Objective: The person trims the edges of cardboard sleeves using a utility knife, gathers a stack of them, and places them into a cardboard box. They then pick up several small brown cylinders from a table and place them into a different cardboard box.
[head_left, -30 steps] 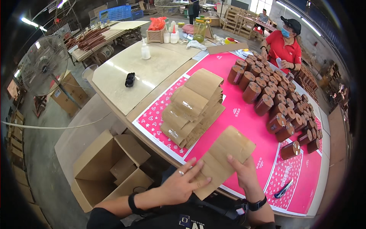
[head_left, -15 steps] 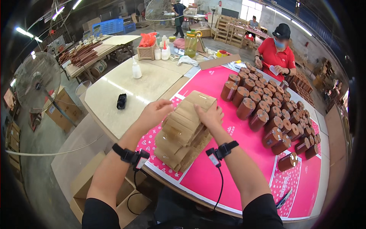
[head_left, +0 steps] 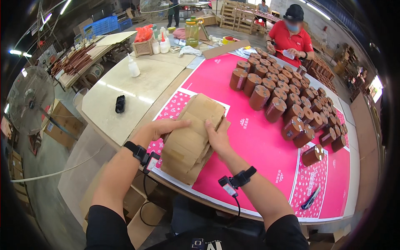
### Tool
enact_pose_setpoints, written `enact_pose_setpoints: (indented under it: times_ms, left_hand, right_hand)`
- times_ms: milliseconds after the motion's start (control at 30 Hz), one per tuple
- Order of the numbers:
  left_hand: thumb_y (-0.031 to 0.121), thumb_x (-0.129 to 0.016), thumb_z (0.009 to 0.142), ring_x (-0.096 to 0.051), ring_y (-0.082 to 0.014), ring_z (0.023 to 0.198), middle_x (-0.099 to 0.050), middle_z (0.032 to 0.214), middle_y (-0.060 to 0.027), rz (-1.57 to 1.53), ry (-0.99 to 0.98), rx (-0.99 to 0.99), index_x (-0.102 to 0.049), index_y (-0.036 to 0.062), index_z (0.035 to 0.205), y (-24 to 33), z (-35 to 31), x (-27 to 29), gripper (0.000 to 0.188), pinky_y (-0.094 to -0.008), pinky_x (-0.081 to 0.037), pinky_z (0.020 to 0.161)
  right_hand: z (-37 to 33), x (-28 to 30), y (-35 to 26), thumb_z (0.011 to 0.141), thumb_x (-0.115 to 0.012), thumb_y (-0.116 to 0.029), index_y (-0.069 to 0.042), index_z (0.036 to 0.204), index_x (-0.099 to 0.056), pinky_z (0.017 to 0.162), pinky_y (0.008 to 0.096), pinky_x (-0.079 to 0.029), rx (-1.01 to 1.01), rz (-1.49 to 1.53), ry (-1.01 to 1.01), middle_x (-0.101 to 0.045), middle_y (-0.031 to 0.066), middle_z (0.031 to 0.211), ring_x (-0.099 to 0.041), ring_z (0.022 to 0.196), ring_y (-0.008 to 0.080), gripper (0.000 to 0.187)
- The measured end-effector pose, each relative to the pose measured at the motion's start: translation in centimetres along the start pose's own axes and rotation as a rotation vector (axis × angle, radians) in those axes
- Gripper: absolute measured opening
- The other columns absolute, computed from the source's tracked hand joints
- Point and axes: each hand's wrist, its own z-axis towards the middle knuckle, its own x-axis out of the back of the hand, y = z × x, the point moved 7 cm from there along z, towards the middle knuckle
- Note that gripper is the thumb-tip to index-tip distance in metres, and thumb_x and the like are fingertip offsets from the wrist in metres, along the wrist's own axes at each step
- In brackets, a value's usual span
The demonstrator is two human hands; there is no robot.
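Note:
A stack of brown flattened cardboard pieces (head_left: 183, 143) lies in front of me on the near left part of the pink printed sheet. My left hand (head_left: 166, 127) holds its left side, thumb across the top and the other fingers hidden under the edge. On the opposite side, my right hand (head_left: 218, 136) grips the stack with the thumb on top and the fingers along the right edge. Layers stick out unevenly at the lower right. Black straps with small devices are around both wrists.
Many brown cylinders (head_left: 259, 97) stand in rows to the right; one (head_left: 312, 155) lies at their near end. A utility knife (head_left: 311, 197) is at the near right. A black object (head_left: 120, 104) and white squeeze bottle (head_left: 133, 67) sit at left. A person in red (head_left: 290, 41) works across the table.
My left hand has come down from the upper left and closed on the stack's left side. The cardboard layers sit more evenly together. My view has shifted slightly.

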Motion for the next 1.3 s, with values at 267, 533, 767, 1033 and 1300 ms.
enact_pose_setpoints:
  times_ms: [267, 533, 767, 1033, 1300]
  left_hand:
    - [0.032, -0.068, 0.096, -0.062, -0.0260, 0.126, -0.063, 0.139, -0.0170, -0.263, -0.099, -0.055, -0.048, -0.0003, 0.149, -2.2, -1.3, -5.5, 0.066, -0.0405, -0.049, 0.110]
    - [0.025, -0.067, 0.097, -0.057, -0.0261, 0.132, -0.056, 0.146, -0.0176, -0.355, -0.114, -0.133, -0.038, -0.0008, 0.154, -0.8, -1.7, -9.5, 0.069, -0.0389, -0.047, 0.112]
    - [0.027, -0.077, 0.092, -0.052, -0.0268, 0.137, -0.050, 0.149, -0.0179, -0.071, -0.067, -0.250, -0.022, 0.0025, 0.160, -0.2, -1.1, -12.2, 0.091, -0.0395, -0.046, 0.112]
    - [0.029, -0.088, 0.083, -0.053, -0.0286, 0.135, -0.052, 0.146, -0.0215, -0.140, -0.046, -0.250, -0.020, -0.0030, 0.158, -1.6, -0.6, -13.4, 0.107, -0.0408, -0.046, 0.112]
    - [0.013, -0.083, 0.088, -0.053, -0.0265, 0.136, -0.053, 0.147, -0.0162, -0.217, -0.120, -0.237, -0.025, 0.0054, 0.159, -0.3, -1.2, -14.1, 0.092, -0.0419, -0.046, 0.113]
  right_hand:
    - [-5.5, 2.2, 1.0, 0.095, -0.060, -0.056, -0.010, 0.165, -0.009, 0.122, 0.0568, -0.022, -0.131, -0.067, 0.005, -0.032, 0.0322, 0.159, -0.034, 0.147, 0.0455, 0.097]
    - [-8.5, 4.5, 0.9, 0.093, -0.069, -0.041, -0.007, 0.161, -0.017, 0.115, 0.0454, -0.038, -0.101, 0.526, -0.031, -0.041, 0.0229, 0.152, -0.044, 0.140, 0.0346, 0.092]
    - [-8.8, 6.9, 3.9, 0.104, -0.059, -0.030, -0.001, 0.156, -0.024, 0.112, 0.0437, -0.042, -0.182, 0.553, 0.135, -0.046, 0.0237, 0.148, -0.048, 0.137, 0.0330, 0.069]
    - [-9.9, 8.2, 5.5, 0.105, -0.058, -0.031, 0.001, 0.155, -0.028, 0.109, 0.0453, -0.044, 0.160, 0.000, 0.226, -0.055, 0.0280, 0.138, -0.054, 0.130, 0.0355, 0.066]
    - [-8.4, 13.1, 3.3, 0.087, -0.084, -0.029, -0.009, 0.143, -0.053, 0.082, 0.0353, -0.055, -0.055, 0.118, -0.049, -0.068, 0.0155, 0.109, -0.065, 0.103, 0.0222, 0.067]
